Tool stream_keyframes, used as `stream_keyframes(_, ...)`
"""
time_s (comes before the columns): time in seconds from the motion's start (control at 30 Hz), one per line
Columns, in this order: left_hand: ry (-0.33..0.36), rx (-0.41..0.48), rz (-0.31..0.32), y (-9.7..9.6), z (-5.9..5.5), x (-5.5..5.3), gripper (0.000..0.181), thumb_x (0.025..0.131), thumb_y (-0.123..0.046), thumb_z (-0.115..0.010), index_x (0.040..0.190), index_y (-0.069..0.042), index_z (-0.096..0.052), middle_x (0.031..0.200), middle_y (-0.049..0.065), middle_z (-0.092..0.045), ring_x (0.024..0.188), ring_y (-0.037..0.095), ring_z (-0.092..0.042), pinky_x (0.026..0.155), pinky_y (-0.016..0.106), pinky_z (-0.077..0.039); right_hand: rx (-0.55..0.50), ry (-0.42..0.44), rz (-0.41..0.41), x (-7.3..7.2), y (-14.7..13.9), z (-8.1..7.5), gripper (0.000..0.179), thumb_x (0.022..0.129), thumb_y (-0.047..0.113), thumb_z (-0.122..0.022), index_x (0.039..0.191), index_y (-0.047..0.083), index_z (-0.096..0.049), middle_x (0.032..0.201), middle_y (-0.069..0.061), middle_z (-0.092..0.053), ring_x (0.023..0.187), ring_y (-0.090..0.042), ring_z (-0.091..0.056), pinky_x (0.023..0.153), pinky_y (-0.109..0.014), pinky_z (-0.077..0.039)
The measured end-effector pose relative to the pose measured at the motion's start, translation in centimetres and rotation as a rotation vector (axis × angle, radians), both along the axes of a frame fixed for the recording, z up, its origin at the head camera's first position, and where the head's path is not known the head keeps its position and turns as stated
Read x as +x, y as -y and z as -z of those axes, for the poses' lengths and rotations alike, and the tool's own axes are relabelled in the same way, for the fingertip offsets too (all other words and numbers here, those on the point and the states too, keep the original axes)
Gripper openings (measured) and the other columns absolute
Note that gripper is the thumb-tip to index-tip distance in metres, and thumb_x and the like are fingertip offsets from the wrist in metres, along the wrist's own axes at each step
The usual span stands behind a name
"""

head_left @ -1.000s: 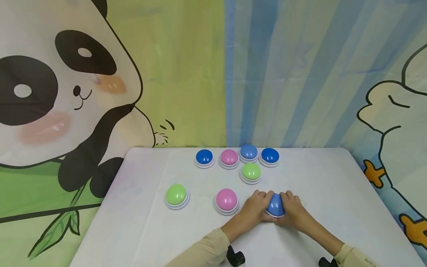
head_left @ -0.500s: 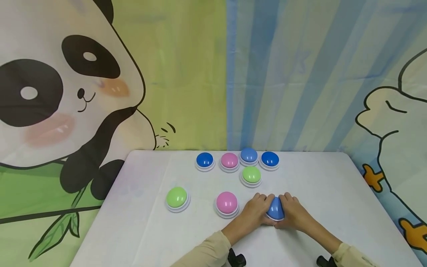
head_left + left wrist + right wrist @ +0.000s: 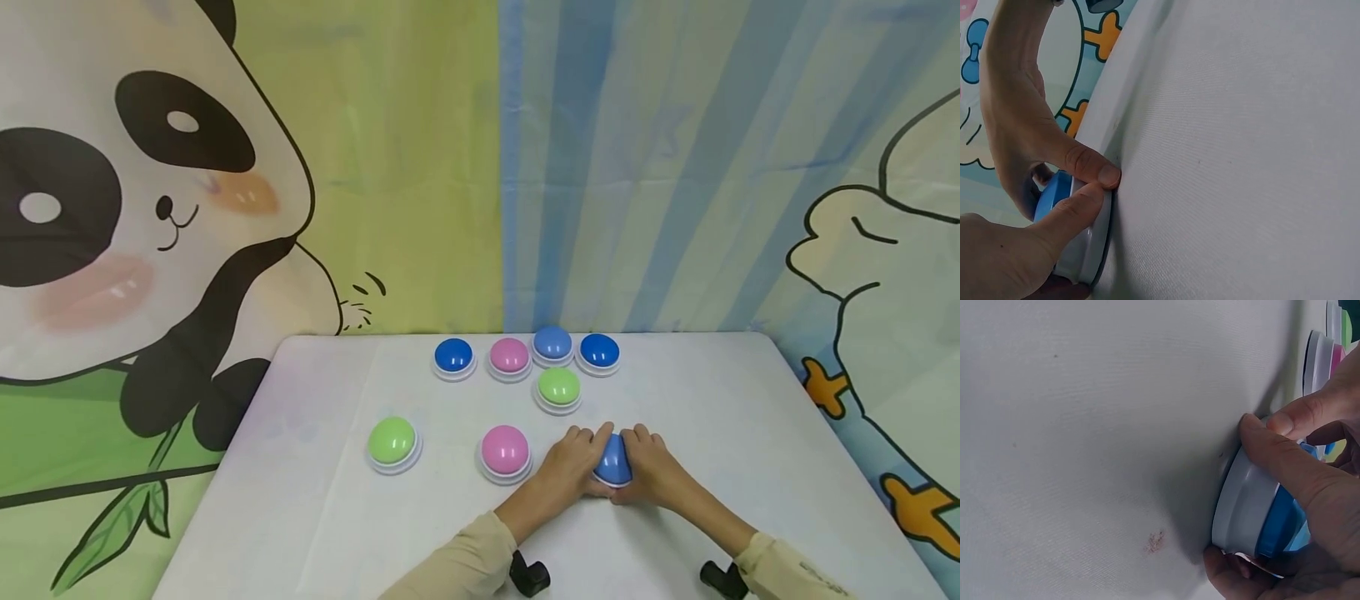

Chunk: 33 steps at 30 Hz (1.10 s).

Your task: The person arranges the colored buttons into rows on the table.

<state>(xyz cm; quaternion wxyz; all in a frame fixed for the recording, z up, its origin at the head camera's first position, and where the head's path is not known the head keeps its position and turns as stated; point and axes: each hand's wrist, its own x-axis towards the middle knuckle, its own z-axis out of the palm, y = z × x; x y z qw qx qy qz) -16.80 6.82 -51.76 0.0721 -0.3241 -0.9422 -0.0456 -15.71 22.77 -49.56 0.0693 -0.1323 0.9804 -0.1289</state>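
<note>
A blue domed push button (image 3: 613,461) with a white round base is between both hands near the table's front right. My left hand (image 3: 566,467) grips its left side and my right hand (image 3: 652,471) its right side. Both thumbs meet at the near side of the white base (image 3: 1088,247) in the left wrist view. From the right wrist view, the base (image 3: 1241,500) is low at the tabletop, with right-hand fingers curled under its edge. Just left of my left hand sits a pink domed button (image 3: 505,448). The fingers hide part of the blue dome.
On the white table (image 3: 337,533), a green button (image 3: 392,440) stands to the left and another green one (image 3: 558,387) farther back. Behind are a dark blue (image 3: 453,356), a pink (image 3: 509,356), a lighter blue (image 3: 552,342) and another dark blue button (image 3: 599,351). A cartoon backdrop (image 3: 420,167) borders the table.
The head view shifts slightly. Both hands keep their grip on the blue button in about the same place, and the other buttons stay put.
</note>
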Motion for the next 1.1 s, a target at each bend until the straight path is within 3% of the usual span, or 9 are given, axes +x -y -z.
stream_keyframes(0.67,0.004,-0.016,-0.027,0.01,0.2,0.23,0.097,0.072,-0.066,-0.071,0.148,-0.016,-0.037,0.118,-0.002,-0.065,0.101,0.009,-0.056,0.086,0.011,-0.05,0.003,0.038,-0.012,-0.2,0.39,-0.35,0.093,0.052,0.029,-0.095,0.12,-0.013,-0.047,0.104,-0.02,-0.054,0.091,-0.03,-0.054,0.083,-0.05,-0.054)
stream_keyframes(0.83,-0.026,-0.032,-0.036,-0.04,0.35,0.2,0.097,0.071,-0.067,-0.071,0.145,-0.015,-0.039,0.117,-0.002,-0.066,0.1,0.009,-0.057,0.085,0.011,-0.05,-0.005,0.026,-0.015,-0.27,0.34,-0.14,0.092,0.053,0.028,-0.095,0.12,-0.012,-0.047,0.104,-0.021,-0.055,0.091,-0.03,-0.054,0.083,-0.05,-0.054)
stream_keyframes(1.1,-0.02,-0.046,-0.042,-0.19,0.47,0.2,0.096,0.071,-0.068,-0.07,0.146,-0.015,-0.039,0.117,-0.002,-0.065,0.099,0.009,-0.055,0.083,0.011,-0.049,0.003,0.003,-0.025,-0.21,0.14,0.13,0.093,0.052,0.029,-0.095,0.12,-0.013,-0.048,0.103,-0.02,-0.055,0.089,-0.029,-0.055,0.082,-0.049,-0.055)
